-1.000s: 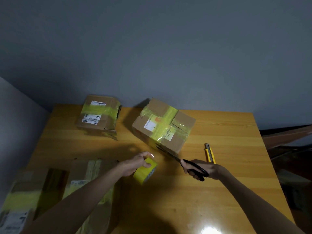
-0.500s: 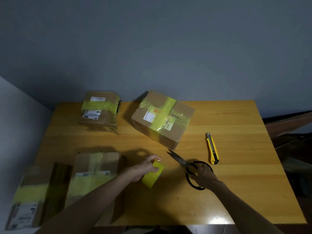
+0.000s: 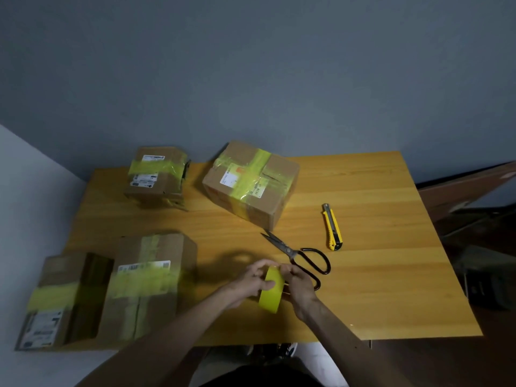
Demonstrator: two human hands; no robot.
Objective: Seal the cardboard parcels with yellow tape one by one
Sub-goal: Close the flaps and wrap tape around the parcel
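Yellow tape roll (image 3: 270, 290) gripped between left hand (image 3: 252, 283) and right hand (image 3: 299, 286) above the wooden worktop (image 3: 377, 275), beside black scissors (image 3: 300, 254).

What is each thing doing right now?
Tape roll: upright, held in both hands.
Left hand: grips the roll.
Right hand: holds the roll.
Scissors: lying on table, unheld.
Knife: lying on table.
Back left parcel: taped.
Back middle parcel: taped.
Front middle parcel: taped.
Front left parcel: taped.

Looks like a plain room at home used for packing: bare grey-blue wall (image 3: 279, 79), wooden desk (image 3: 377, 275), taped cardboard parcels (image 3: 251, 185), black scissors (image 3: 296, 254), yellow box cutter (image 3: 332, 227).
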